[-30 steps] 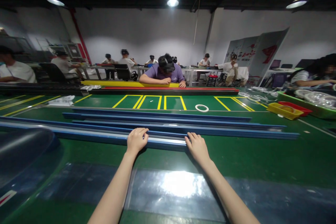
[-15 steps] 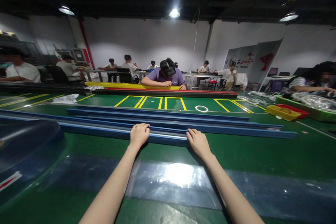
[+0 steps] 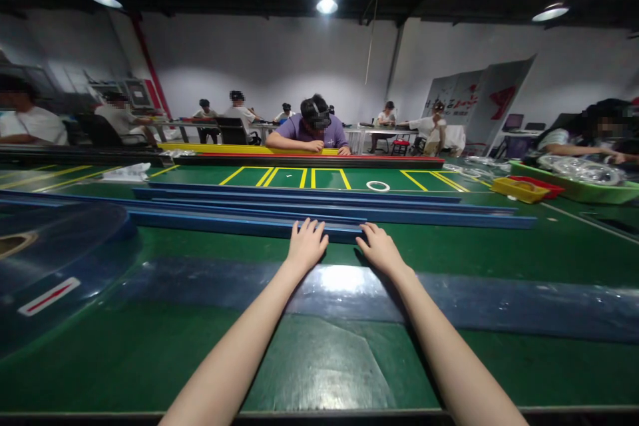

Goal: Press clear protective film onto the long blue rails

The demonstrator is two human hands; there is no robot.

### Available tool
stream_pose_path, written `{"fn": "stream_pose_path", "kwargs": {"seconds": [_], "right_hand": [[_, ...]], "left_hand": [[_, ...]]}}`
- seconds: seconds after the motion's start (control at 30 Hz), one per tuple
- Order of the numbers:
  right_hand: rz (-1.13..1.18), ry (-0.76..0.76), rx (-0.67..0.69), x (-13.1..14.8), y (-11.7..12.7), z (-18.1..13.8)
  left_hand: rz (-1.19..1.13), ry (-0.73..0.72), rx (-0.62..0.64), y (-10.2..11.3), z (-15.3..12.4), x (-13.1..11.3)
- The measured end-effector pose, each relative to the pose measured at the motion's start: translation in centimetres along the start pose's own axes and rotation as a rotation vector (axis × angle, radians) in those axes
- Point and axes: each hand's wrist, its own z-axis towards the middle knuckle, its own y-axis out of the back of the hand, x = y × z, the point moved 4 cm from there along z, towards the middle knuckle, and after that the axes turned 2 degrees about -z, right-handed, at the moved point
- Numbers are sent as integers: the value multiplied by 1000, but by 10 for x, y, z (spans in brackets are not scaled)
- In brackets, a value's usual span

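Rail (image 3: 224,221) under left grip (image 3: 305,246), right grip (image 3: 382,249)

Blue rails (image 3: 224,223), yellow-lined green tabletop (image 3: 474,249), far bar (image 3: 309,163) apparently black

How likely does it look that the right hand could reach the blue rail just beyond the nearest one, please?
Probably yes: the right hand is at the nearest rail's right end, and the next blue rail extends farther right, with only green tabletop visible between there.
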Motion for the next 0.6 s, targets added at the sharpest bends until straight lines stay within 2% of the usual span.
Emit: {"fn": "stream_pose_path", "kwargs": {"seconds": [0.07,0.13,0.6], "right_hand": [[-33,24,1,7,-4,-4],[-46,16,3,10,-7,-6],[-91,51,1,13,9,-8]], "left_hand": [[32,-83,-29,-5,-7,-10],[23,-98,-37,-8,-11,-11],[-48,-67,-60,4,-9,-9]]}}
